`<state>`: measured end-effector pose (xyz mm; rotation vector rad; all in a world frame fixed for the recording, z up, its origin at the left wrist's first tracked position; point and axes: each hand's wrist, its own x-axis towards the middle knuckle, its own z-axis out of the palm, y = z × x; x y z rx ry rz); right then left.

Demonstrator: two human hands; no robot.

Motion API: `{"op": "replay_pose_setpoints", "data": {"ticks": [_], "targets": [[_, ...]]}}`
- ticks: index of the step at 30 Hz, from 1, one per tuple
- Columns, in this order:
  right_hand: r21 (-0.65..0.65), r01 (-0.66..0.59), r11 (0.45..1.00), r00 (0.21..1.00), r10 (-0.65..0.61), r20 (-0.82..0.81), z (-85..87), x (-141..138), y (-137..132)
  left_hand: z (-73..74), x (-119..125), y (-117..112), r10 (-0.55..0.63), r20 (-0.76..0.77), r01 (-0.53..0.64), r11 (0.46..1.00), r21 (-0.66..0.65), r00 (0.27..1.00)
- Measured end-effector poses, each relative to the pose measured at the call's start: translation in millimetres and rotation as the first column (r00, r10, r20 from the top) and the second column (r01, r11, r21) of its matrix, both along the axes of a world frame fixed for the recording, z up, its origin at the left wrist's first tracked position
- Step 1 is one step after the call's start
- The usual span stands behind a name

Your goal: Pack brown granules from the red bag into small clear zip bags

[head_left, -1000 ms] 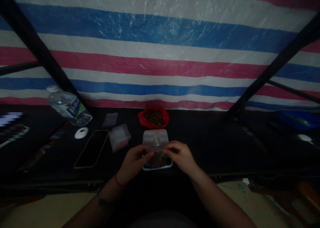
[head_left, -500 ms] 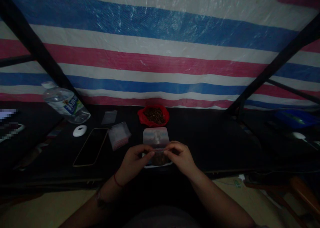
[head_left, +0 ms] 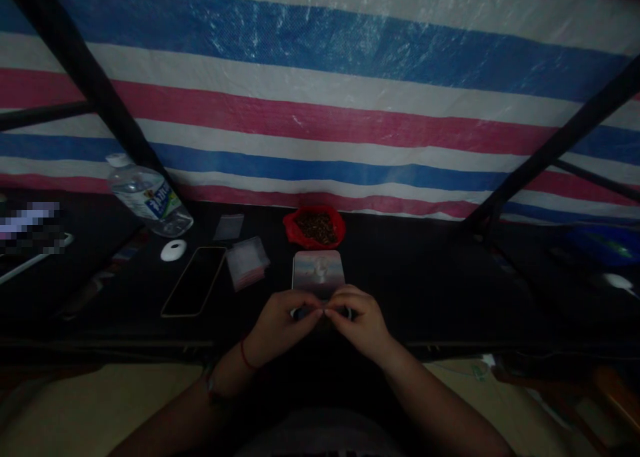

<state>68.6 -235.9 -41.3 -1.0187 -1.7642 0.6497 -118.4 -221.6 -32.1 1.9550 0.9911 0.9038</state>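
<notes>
My left hand and my right hand meet, fingertips almost touching, pinching the top edge of a small clear zip bag. The bag hangs below the fingers and is hard to see; something dark brown shows in it in the earlier view. Just behind the hands lies a small flat device like a pocket scale with a shiny top, its near part covered by my hands. Beyond it stands a red bowl-like holder full of small brownish pieces, too small to name.
To the left lie a stack of clear zip bags, a single zip bag, a phone, a white oval object and a large water bottle. A white spoon-like thing lies far right. Striped sheeting hangs behind the black table.
My hands have come closer together along the bag's top edge, their fingertips now nearly meeting. The bag has dropped largely out of sight. The whole view has shifted slightly.
</notes>
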Motion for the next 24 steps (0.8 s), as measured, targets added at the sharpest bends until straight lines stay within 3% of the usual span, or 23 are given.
{"op": "replay_pose_setpoints", "data": {"ticks": [5, 9, 13, 16, 18, 20, 22, 24], "targets": [[0.053, -0.051, 0.997, 0.996, 0.047, 0.070, 0.4, 1.2, -1.3, 2.6, 1.7, -3.6, -0.047, -0.008, 0.048, 0.996, 0.081, 0.999], [0.060, -0.027, 0.998, 0.999, 0.025, 0.037, 6.6, 11.5, 1.5, 5.2, -3.0, -1.5, 0.005, -0.005, -0.004, 0.988, 0.152, 1.000], [0.067, -0.051, 0.996, 0.999, 0.051, 0.004, 17.2, 21.2, 0.8, 12.4, -4.9, -2.8, 0.098, 0.037, -0.101, 0.989, 0.110, 0.995], [0.009, -0.074, 0.997, 0.997, 0.075, -0.030, 22.6, 26.5, -1.5, 19.0, -6.0, -3.2, 0.087, 0.032, -0.088, 0.996, 0.029, 0.996], [-0.067, -0.002, 0.998, 0.988, -0.008, -0.152, 23.6, 35.6, 1.1, 19.5, -14.0, 3.6, 0.081, -0.026, -0.081, 0.997, -0.004, 0.996], [-0.156, 0.148, 0.977, 0.920, -0.194, -0.340, 22.1, 52.7, 9.6, 14.5, -30.5, 18.4, 0.135, -0.124, -0.134, 0.991, 0.016, 0.983], [-0.236, 0.315, 0.919, 0.788, -0.392, -0.474, 16.8, 77.0, 23.5, 5.2, -52.6, 38.6, 0.258, -0.231, -0.242, 0.965, 0.097, 0.938], [-0.289, 0.445, 0.848, 0.723, -0.531, -0.442, 5.9, 104.0, 39.3, -3.6, -73.9, 57.2, 0.355, -0.337, -0.331, 0.935, 0.130, 0.872]]}}
